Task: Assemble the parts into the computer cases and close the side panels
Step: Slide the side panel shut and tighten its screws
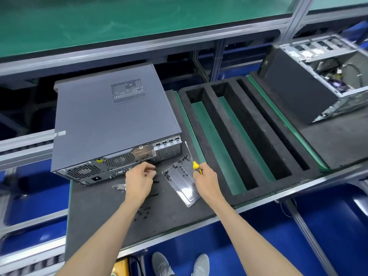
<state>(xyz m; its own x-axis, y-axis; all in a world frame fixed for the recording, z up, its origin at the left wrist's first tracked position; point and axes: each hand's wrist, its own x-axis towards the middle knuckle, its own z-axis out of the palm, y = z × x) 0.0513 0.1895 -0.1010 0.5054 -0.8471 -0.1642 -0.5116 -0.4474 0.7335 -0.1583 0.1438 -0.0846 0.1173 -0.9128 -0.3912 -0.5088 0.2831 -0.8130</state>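
A grey computer case [111,120] lies flat on the dark mat with its side panel on top and its rear ports facing me. My left hand [139,180] hovers just in front of the rear panel, fingers curled together as if pinching something too small to see. My right hand [206,180] grips a yellow-handled screwdriver [192,158], its shaft pointing away toward the case's rear corner. Between my hands lies a clear plastic tray [182,182] holding several small black screws. A second case [318,80] stands open at the far right.
A black foam holder [256,136] with three long slots fills the middle right. Loose black screws [142,213] lie on the mat [95,212] near my left forearm. A small metal part [119,186] rests left of my left hand. An aluminium rail edges the bench.
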